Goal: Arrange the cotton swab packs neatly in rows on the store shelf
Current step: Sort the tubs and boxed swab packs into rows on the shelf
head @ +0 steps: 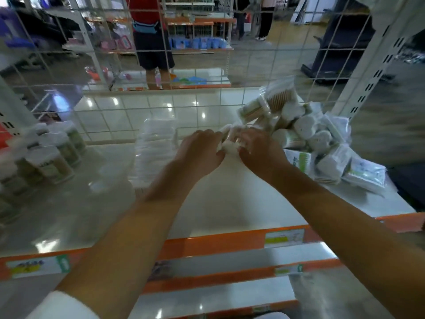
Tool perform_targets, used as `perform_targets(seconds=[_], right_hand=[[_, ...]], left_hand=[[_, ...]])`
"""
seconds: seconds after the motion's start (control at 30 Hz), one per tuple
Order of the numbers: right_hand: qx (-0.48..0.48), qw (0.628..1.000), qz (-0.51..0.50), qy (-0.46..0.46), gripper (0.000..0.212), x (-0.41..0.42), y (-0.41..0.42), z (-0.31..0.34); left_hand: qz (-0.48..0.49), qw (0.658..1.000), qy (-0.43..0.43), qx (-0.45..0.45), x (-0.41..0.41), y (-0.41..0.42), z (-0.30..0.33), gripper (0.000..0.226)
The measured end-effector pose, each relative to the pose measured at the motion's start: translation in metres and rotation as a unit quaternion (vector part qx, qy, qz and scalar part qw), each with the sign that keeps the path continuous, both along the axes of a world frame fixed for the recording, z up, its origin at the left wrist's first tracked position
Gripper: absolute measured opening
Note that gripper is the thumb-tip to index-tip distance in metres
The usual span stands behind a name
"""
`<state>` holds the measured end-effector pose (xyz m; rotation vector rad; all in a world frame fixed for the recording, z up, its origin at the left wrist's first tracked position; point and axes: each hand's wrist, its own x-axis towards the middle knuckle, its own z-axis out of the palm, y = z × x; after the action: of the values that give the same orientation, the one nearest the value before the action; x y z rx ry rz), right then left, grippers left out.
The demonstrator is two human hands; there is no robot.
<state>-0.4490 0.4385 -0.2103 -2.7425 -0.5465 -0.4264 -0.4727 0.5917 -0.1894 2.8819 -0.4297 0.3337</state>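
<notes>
Both forearms reach in — a swab pack between the hands.
Left hand [202, 150] and right hand [257, 150] grip one pack [230, 143]; heap [317, 139] lies just right of the right hand.

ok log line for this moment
both hands: left hand, right hand grip cotton swab pack | pile right | shelf

Bright overhead glare on the shelf [69, 215]; motion blur, edges warped.
</notes>
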Motion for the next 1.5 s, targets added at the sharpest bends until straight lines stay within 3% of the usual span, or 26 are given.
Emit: perform_targets(seconds=[0.13,0.23,0.43,0.67,0.9,1.23,1.5], right_hand=[[0.027,0.998,-0.028,-0.044,0.033,0.036,-0.02,0.01],[0.036,0.994,-0.085,-0.064,0.03,0.067,-0.031,0.018],[0.007,0.987,-0.163,0.001,0.039,0.102,-0.032,0.031],[-0.029,0.985,-0.156,0.071,0.049,0.117,-0.02,0.039],[-0.062,0.969,-0.223,0.09,0.062,0.124,-0.006,0.048],[0.018,0.969,-0.219,0.11,0.071,0.123,-0.009,0.036],[0.232,0.962,-0.095,0.113,0.048,0.094,-0.016,0.033]], left_hand=[[0.021,1.0,0.003,-0.01,0.041,-0.024,-0.007,0.028],[0.039,0.999,-0.002,-0.028,0.066,-0.037,-0.005,0.034],[0.069,0.996,0.04,-0.048,0.103,-0.048,-0.001,0.04],[0.066,0.985,0.154,-0.05,0.118,-0.053,0.0,0.049],[0.038,0.986,0.145,-0.071,0.108,-0.058,0.001,0.048],[0.032,0.99,0.11,-0.08,0.091,-0.042,-0.001,0.045],[0.035,0.98,0.104,-0.169,0.064,-0.009,-0.001,0.053]])
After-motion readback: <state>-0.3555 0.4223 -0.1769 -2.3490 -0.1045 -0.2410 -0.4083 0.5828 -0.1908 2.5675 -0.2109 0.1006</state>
